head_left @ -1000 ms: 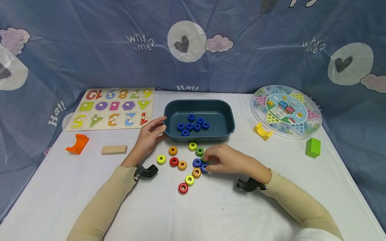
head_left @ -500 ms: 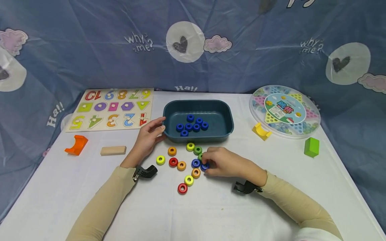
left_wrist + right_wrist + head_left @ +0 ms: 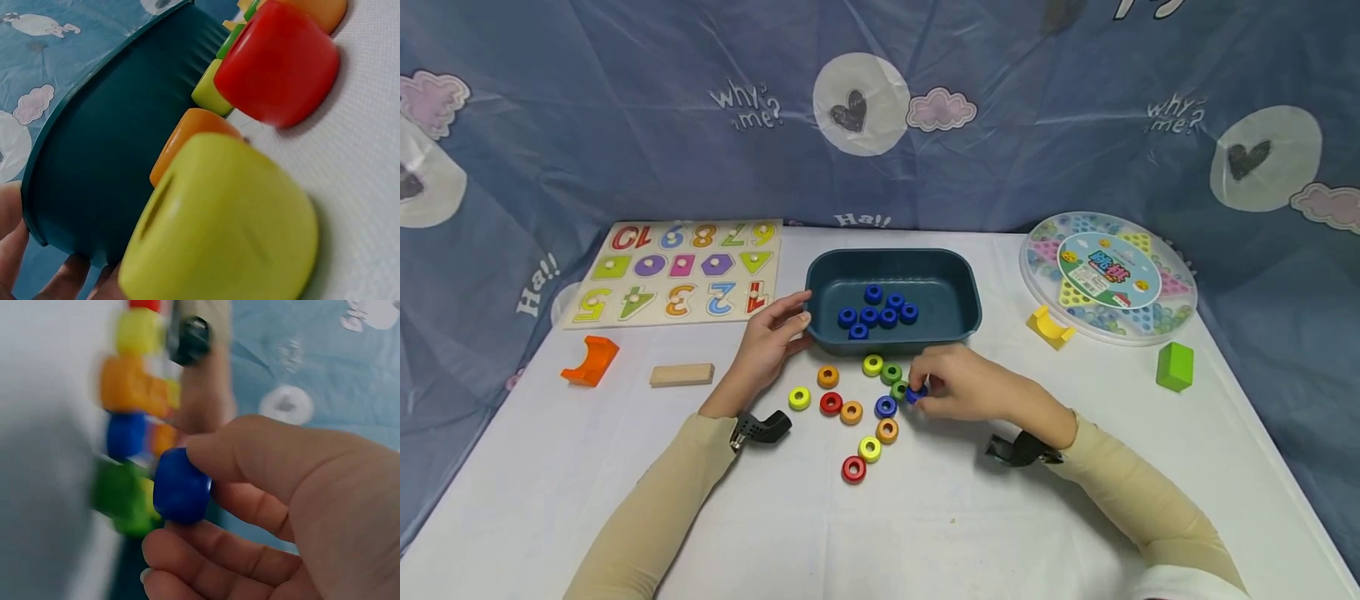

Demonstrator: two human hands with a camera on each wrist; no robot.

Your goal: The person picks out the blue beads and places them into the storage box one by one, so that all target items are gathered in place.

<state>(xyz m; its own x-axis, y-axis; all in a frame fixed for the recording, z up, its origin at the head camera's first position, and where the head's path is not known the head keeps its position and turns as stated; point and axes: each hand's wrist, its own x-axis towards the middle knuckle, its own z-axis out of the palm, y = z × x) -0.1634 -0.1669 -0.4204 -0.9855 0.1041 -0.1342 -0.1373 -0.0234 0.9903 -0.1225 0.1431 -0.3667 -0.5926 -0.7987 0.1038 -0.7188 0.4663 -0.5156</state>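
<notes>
My right hand pinches a blue ring bead between thumb and fingers, just above the table beside two green beads. Toward the front lie another blue bead, an orange bead, a yellow bead and a red bead. My left hand holds the left end of a dark teal plastic bin, thumb at its rim. Several blue beads lie inside the bin. In the left wrist view, a yellow bead sits close to the camera.
A number puzzle board lies back left, with an orange arch block and a wooden plank before it. Back right are a round game case, a yellow arch block and a green block.
My right hand has taken hold of the blue bead and moved it slightly away from me, toward the bin. The left hand has stayed at the bin's end.
</notes>
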